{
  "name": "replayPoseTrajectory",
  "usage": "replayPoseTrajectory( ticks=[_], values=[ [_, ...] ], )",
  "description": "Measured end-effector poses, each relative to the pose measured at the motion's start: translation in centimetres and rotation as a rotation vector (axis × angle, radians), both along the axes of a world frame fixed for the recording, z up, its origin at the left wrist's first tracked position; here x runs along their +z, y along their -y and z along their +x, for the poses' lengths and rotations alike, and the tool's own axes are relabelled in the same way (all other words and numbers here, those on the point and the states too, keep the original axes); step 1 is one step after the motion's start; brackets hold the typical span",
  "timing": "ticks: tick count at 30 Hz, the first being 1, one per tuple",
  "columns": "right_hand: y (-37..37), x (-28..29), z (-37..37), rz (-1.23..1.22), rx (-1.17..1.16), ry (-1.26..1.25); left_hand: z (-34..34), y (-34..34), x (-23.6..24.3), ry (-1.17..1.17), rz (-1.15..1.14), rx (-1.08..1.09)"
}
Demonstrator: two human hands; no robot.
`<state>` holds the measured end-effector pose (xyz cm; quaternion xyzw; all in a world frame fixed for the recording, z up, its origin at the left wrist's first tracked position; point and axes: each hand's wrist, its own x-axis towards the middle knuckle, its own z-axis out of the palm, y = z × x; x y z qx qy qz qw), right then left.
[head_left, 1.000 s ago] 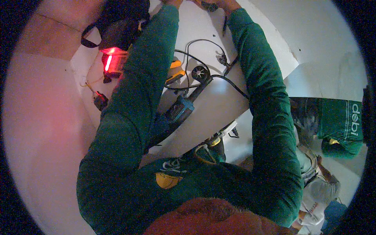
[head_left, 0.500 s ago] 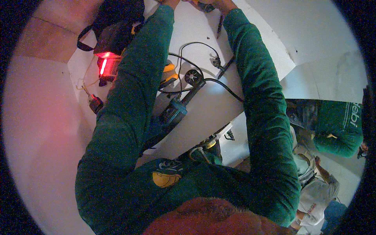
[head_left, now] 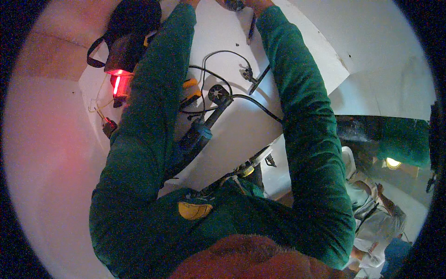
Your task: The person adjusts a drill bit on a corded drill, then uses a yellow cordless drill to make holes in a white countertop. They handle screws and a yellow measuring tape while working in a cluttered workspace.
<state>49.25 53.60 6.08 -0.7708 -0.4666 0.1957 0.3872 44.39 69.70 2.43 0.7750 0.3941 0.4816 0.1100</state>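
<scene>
Both of my arms, in green sleeves, reach up over a white surface (head_left: 241, 125). My left hand (head_left: 190, 2) is cut by the top edge, so its fingers are hidden. Only a part of my right hand (head_left: 260, 3) shows there too. Right beside it is a dark grey object (head_left: 233, 4), mostly cut off; whether the hand grips it I cannot tell. A thin dark stick (head_left: 251, 30) lies just below that hand. Between my forearms lies a dark and teal power tool (head_left: 197, 135) with a round, spoked black head (head_left: 218, 94).
A black cord (head_left: 260, 103) loops past a plug (head_left: 247, 73) and a black rod (head_left: 259, 80). A yellow-and-black item (head_left: 190, 93) sits by my left sleeve. Farther left are a black bag (head_left: 132, 25) and a glowing red light (head_left: 117, 86). Another person (head_left: 383, 223) is at the lower right.
The view has shifted, so things on the surface appear slightly left and my hands show less at the top. A bright lamp now shows at the right.
</scene>
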Motion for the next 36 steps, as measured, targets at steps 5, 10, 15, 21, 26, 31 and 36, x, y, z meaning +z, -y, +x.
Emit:
replayPoseTrajectory(
  ticks=[5,10,15,21,26,31,36],
  values=[
    [-0.7,-1.4,1.2,0.208,0.051,0.046,1.3,-3.8,-1.9,-0.518,0.571,0.078],
    [1.1,0.6,-0.4,0.055,-0.035,0.052,2.4,-5.0,-2.2,-0.541,0.495,0.104],
    [1.8,1.7,-0.3,-0.005,-0.077,0.037,2.2,-2.7,0.0,-0.562,0.337,0.072],
    [2.1,2.1,2.2,0.116,0.106,-0.101,2.3,-0.7,1.6,-0.815,0.434,0.126],
    [-1.0,-1.1,1.5,0.155,0.322,0.12,0.4,-5.8,-2.3,-0.604,0.355,0.132],
    [1.9,-4.3,5.7,0.213,0.106,0.255,-1.1,2.2,3.3,-0.237,0.29,-0.225],
    [8.0,6.4,-4.5,0.456,0.218,-0.043,-8.8,1.6,12.3,-0.212,0.371,-0.26]
  ],
)
